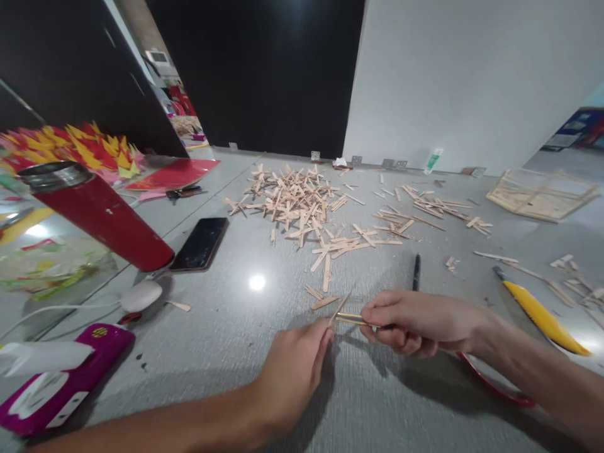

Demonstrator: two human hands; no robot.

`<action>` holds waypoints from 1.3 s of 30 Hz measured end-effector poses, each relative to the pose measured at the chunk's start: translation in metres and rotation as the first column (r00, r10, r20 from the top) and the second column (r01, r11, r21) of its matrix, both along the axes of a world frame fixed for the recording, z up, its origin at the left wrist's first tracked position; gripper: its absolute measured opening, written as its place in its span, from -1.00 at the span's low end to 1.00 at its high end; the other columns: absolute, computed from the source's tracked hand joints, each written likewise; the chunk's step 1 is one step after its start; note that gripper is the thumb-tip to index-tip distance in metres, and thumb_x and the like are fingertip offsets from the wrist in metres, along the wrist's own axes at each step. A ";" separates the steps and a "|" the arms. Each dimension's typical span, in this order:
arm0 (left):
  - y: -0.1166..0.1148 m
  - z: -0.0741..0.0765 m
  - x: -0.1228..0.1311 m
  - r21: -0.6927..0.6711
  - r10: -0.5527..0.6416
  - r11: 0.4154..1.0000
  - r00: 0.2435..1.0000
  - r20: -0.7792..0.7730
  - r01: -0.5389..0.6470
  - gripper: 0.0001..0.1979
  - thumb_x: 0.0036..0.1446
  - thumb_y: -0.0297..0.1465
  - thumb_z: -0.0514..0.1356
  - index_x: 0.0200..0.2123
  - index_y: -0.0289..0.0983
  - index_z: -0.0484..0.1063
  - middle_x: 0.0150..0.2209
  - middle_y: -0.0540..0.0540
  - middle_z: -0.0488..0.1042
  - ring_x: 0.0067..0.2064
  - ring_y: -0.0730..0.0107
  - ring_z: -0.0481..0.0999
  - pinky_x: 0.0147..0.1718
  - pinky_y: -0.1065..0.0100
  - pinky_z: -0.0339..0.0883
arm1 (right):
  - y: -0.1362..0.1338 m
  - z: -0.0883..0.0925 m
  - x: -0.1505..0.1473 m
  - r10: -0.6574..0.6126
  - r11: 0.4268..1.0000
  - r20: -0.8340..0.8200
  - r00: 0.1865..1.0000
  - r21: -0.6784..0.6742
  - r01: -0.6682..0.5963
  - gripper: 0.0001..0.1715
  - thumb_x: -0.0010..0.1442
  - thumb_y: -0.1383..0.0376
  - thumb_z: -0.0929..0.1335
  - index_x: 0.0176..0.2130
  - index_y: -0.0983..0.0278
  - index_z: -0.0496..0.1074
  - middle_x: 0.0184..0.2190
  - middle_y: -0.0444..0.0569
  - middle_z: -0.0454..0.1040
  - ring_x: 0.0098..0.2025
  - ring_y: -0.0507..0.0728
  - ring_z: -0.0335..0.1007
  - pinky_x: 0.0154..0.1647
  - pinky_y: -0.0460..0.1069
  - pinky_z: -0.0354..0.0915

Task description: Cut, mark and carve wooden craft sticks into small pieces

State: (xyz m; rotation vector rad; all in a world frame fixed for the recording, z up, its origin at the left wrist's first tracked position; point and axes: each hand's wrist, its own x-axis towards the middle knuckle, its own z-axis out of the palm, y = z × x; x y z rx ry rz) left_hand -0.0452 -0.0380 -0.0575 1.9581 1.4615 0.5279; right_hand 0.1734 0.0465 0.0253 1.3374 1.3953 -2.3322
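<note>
Between the fingertips of my left hand (297, 362) is a thin wooden craft stick (344, 303), tilted up and to the right. My right hand (415, 319) is closed around a slim gold-coloured tool (350, 318) with two narrow prongs; its kind is hard to make out. The prongs point left and meet the stick close to my left fingertips. Just beyond the hands lie a few short stick pieces (323, 302). A black pen (416, 272) rests behind my right hand.
Farther back spreads a heap of craft sticks (295, 198). On the left are a red flask (106, 217), a phone (200, 244) and a purple device (70, 380). To the right lie a yellow-handled cutter (542, 314), a red curved object (500, 387) and a stick frame (542, 198).
</note>
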 end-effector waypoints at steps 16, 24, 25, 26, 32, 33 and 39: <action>0.013 0.023 -0.012 0.011 0.070 0.998 0.991 -0.118 -0.069 -0.72 0.36 -0.52 -0.04 -0.31 -0.23 0.42 -0.53 -0.05 0.44 -0.53 0.32 0.31 -0.45 0.30 -0.02 | -0.074 -0.029 -0.044 -0.357 0.928 -0.156 0.921 0.057 0.369 -0.64 0.45 0.00 0.22 -0.30 0.14 0.14 -0.59 -0.36 0.03 -0.64 -0.06 -0.23 -0.76 -0.21 -0.04; 0.020 0.037 -0.016 -0.057 0.036 0.998 0.999 0.039 -0.034 -0.61 0.48 -0.31 -0.07 -0.37 -0.25 0.40 -0.52 0.00 0.38 -0.50 0.38 0.30 -0.43 0.33 0.09 | -0.067 -0.037 -0.035 -0.237 0.950 -0.062 0.970 0.195 0.245 -0.66 0.44 -0.06 0.23 -0.18 0.12 0.19 -0.53 -0.34 0.10 -0.66 -0.06 -0.19 -0.77 -0.18 0.01; 0.022 0.039 -0.020 -0.100 0.015 0.995 0.996 0.089 -0.006 -0.61 0.48 -0.27 -0.05 -0.35 -0.25 0.42 -0.52 0.02 0.38 -0.50 0.39 0.34 -0.44 0.35 0.13 | -0.059 -0.026 -0.029 -0.146 0.963 -0.034 0.989 0.224 0.150 -0.72 0.46 0.01 0.21 -0.18 0.14 0.23 -0.52 -0.31 0.13 -0.65 -0.05 -0.12 -0.74 -0.17 0.05; 0.024 0.041 -0.023 -0.175 -0.009 0.984 0.987 0.161 0.038 -0.64 0.48 -0.22 -0.02 -0.27 -0.26 0.45 -0.53 0.05 0.37 -0.51 0.40 0.37 -0.46 0.38 0.18 | -0.051 -0.015 -0.023 -0.092 0.954 0.036 0.995 0.289 0.078 -0.74 0.46 0.06 0.20 -0.19 0.15 0.26 -0.51 -0.29 0.11 -0.62 -0.04 -0.07 -0.70 -0.16 0.06; 0.022 0.034 -0.025 -0.479 0.217 0.814 0.593 0.775 0.328 -0.53 0.17 -0.29 0.42 0.06 -0.24 0.34 -0.10 -0.09 0.43 -0.23 0.31 0.61 -0.24 0.26 0.50 | -0.031 0.023 -0.007 0.311 0.722 0.294 0.904 0.545 -0.425 -0.72 0.43 0.19 0.22 -0.27 0.21 0.38 -0.34 -0.10 0.38 -0.31 0.09 0.30 -0.28 -0.06 0.23; 0.020 0.034 -0.023 -0.482 0.217 0.797 0.572 0.791 0.364 -0.58 0.18 -0.30 0.41 0.01 -0.24 0.33 -0.13 -0.06 0.42 -0.28 0.34 0.61 -0.27 0.28 0.49 | -0.030 0.023 -0.007 0.314 0.716 0.287 0.905 0.554 -0.424 -0.70 0.44 0.16 0.21 -0.29 0.21 0.38 -0.33 -0.09 0.38 -0.29 0.10 0.30 -0.26 -0.05 0.23; 0.011 0.043 -0.022 -0.491 0.094 0.740 0.652 0.752 0.459 -0.80 0.32 -0.45 0.26 -0.15 -0.22 0.25 -0.44 0.05 0.54 -0.43 0.51 0.52 -0.44 0.49 0.11 | -0.023 0.025 -0.007 0.393 0.710 0.308 0.866 0.497 -0.499 -0.66 0.42 0.17 0.20 -0.37 0.22 0.32 -0.40 -0.12 0.31 -0.41 0.05 0.16 -0.36 -0.07 0.15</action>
